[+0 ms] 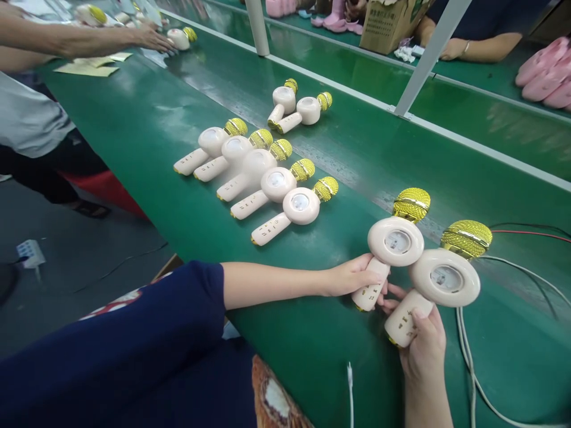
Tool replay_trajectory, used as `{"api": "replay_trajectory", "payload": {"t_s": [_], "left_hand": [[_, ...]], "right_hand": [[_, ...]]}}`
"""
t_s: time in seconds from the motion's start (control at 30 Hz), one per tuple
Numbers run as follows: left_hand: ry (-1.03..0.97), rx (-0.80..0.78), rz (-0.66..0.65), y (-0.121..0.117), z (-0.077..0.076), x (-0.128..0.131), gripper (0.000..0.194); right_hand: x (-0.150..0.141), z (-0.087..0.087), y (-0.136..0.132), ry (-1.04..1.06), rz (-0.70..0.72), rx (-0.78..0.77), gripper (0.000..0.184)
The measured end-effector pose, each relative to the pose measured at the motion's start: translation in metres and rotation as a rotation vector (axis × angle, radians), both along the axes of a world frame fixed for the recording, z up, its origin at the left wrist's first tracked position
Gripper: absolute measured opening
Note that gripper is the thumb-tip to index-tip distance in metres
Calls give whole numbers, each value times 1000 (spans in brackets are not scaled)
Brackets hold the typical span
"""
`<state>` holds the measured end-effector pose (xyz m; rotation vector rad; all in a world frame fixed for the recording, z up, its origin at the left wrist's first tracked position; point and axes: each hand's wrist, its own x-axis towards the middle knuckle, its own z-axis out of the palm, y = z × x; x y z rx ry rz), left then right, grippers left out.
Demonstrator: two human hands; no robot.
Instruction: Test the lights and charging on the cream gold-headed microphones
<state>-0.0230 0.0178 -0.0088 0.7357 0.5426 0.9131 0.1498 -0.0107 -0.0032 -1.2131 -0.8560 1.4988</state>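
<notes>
My left hand (352,274) is closed around the handle of a cream toy microphone (373,241) with a gold mesh head. Just to its right, my right hand (426,339) grips a second microphone (417,270) of the same kind by its handle. Both are tilted, gold heads pointing up and right, and their round bodies appear to touch or overlap. Each body has a clear round window, and small gold symbols mark the handles. Left of my hands, several similar microphones (301,206) lie in a slanted row on the green table (339,368).
Two more microphones (308,110) lie beyond the row. A co-worker's hand (154,39) reaches to another microphone at the far left. White cables (466,351) run along the right, and a small plug (350,374) lies in front. Metal posts (428,59) rise from the far rail.
</notes>
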Motion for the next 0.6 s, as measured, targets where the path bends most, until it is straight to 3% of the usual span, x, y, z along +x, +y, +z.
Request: {"api": "replay_trajectory", "payload": {"t_s": [0.6], "left_hand": [[22, 63, 15, 1, -1, 0, 40]], "right_hand": [[-2, 3, -1, 1, -16, -25, 36]]}}
